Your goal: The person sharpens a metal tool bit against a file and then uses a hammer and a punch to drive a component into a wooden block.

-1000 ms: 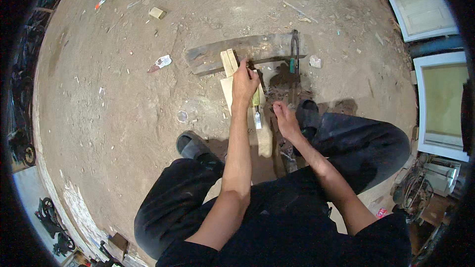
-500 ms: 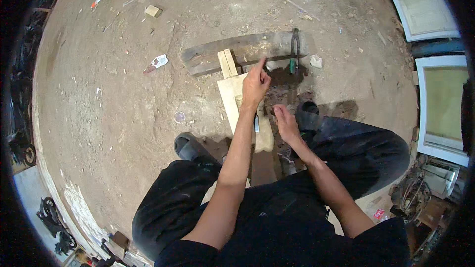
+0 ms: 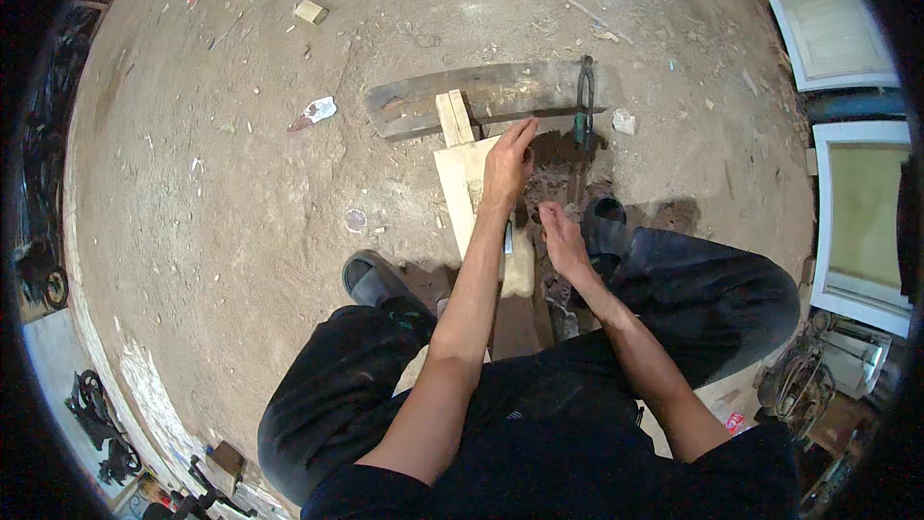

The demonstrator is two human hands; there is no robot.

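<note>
My left hand [image 3: 508, 166] is above the right edge of a pale wooden board [image 3: 457, 178], fingers stretched forward and nothing visible in them. Closer to me and to the right, my right hand [image 3: 564, 239] has its fingers pressed together; anything inside them is hidden. A pale wooden piece with a rounded end [image 3: 518, 270] lies below my left wrist, partly covered by my forearm. Two narrow light wood strips [image 3: 452, 117] extend from the board's far end and rest against a weathered grey plank [image 3: 414, 104]. Dark-jawed pincers [image 3: 585, 96] lie across that plank's right end.
My sandalled feet [image 3: 371, 279] flank the work on a dirt floor [image 3: 241, 221]. A small wood block [image 3: 310, 12], a torn wrapper [image 3: 316, 112] and a whitish lump [image 3: 624, 121] lie around. White-framed panels [image 3: 861, 221] stand at the right, a coil of wire [image 3: 804, 385] below them.
My left hand has turned slightly, and its other fingers have straightened beside the pointing index finger. My right hand stays nearly in place. The whole view has shifted a little.
</note>
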